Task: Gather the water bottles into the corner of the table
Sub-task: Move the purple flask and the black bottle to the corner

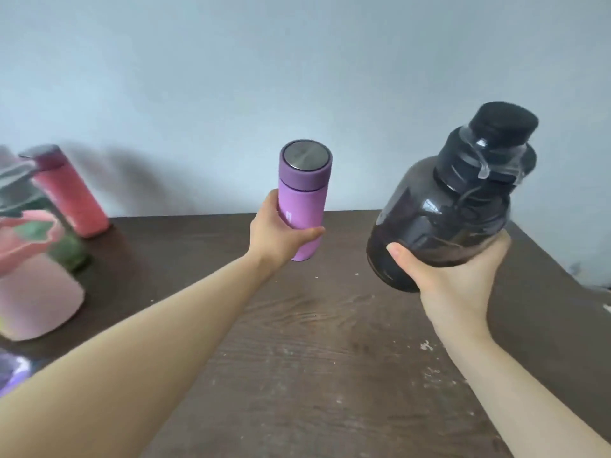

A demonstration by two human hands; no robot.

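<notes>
My left hand (277,233) grips a slim purple bottle (304,193) with a steel lid top, held upright above the dark wooden table (314,342). My right hand (453,282) holds a large dark translucent bottle (446,206) with a black cap from below, tilted to the right and lifted off the table. At the left, blurred, stand a coral-pink bottle (74,196), a green bottle (67,246) and a large pale pink bottle (36,292). A purple object (11,371) shows at the left edge.
A pale wall (297,77) runs along the table's far edge. The table's right edge slants down at the right side of the view. Pale scuffs mark the wood surface.
</notes>
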